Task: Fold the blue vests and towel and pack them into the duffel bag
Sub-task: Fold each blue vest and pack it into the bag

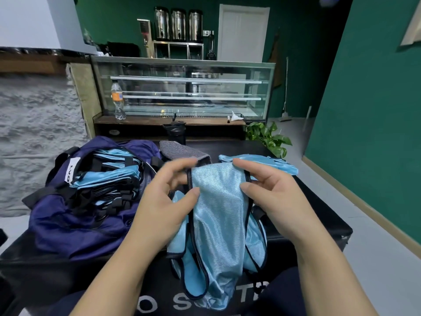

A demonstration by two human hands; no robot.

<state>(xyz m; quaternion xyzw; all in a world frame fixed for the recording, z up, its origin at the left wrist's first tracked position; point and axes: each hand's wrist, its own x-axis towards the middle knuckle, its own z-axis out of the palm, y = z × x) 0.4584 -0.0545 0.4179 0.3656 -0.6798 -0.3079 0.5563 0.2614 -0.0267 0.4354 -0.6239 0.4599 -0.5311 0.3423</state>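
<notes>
To your left, the duffel bag (68, 224) lies open on the black table (319, 201) — folded vests (109, 176) inside. Your left hand (164, 201) and right hand (271, 197) each pinch the held-up blue vest (218, 215) — grey towel (180, 151) behind.

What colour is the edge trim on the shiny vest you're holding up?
Dark navy, nearly black, piping on the shiny light blue mesh vest; clearest in the head view.

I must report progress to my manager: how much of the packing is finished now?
Done: several folded vests lie in the open duffel bag. In hand: the left hand and right hand hold up one vest. Left: another vest and the grey towel wait on the table.
</notes>
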